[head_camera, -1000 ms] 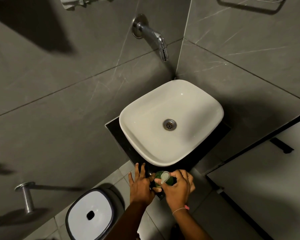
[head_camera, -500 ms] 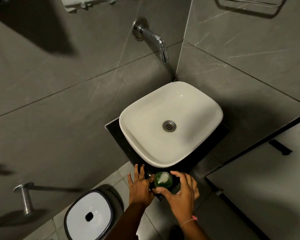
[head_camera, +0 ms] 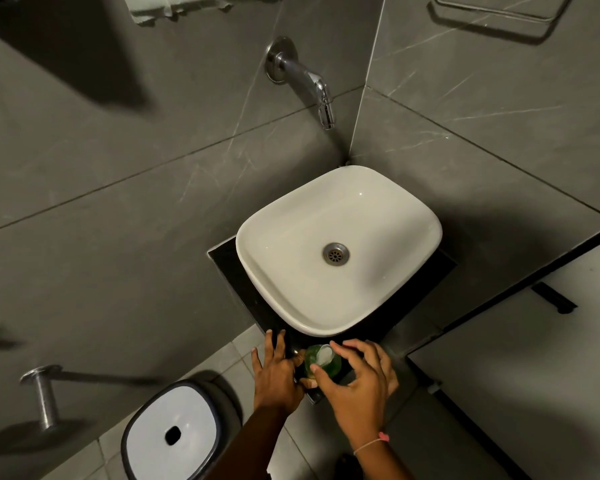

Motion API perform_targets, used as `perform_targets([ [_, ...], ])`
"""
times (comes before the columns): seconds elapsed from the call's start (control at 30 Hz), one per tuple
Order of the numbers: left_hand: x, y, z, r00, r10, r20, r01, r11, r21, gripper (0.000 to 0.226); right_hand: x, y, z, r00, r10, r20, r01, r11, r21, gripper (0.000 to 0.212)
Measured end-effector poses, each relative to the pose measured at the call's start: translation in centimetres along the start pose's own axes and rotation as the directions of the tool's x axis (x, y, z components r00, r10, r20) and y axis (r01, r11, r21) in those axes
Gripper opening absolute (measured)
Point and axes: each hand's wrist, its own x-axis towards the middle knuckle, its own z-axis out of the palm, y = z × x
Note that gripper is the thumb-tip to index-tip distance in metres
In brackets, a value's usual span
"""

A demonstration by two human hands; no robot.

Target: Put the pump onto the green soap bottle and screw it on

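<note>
The green soap bottle (head_camera: 321, 367) stands on the black counter (head_camera: 229, 268) just in front of the sink, with its white pump (head_camera: 326, 353) sitting on top. My left hand (head_camera: 278, 374) is at the bottle's left. Its index finger and thumb pinch the bottle's side, and the other fingers stretch out flat over the counter edge. My right hand (head_camera: 359, 386) hovers at the bottle's right with fingers spread. Its thumb tip is at the bottle's front and its index finger curves past the pump without gripping it.
A white basin (head_camera: 340, 251) fills most of the counter, with a chrome wall tap (head_camera: 312, 84) above it. A white-lidded bin (head_camera: 174, 434) stands on the floor at the lower left. A metal holder (head_camera: 44, 396) juts from the left wall, and a door edge lies to the right.
A second ago my right hand was shut around the pump. It has let go, opened and drawn back slightly. My left hand kept its hold on the bottle.
</note>
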Motion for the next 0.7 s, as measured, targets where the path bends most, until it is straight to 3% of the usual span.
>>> perform_targets([
  [0.27, 0.2, -0.2, 0.3, 1.0, 0.011, -0.011, -0.011, 1.0, 0.0, 0.051, 1.2, 1.2, -1.5, 0.973, -0.07, 0.219, 0.079, 0.996, -0.03, 0.053],
  [0.57, 0.4, -0.4, 0.7, 1.0, 0.0, -0.001, 0.0, 1.0, -0.009, 0.056, 1.8, 1.7, -1.9, 0.944, -0.087, 0.317, 0.114, 0.991, -0.067, 0.053],
  [0.7, 0.3, -0.5, 0.9, 1.0, 0.018, 0.024, -0.017, 0.999, -0.047, 0.064, 1.6, 1.2, -2.7, 0.947, -0.095, 0.307, 0.1, 0.995, -0.001, 0.055],
])
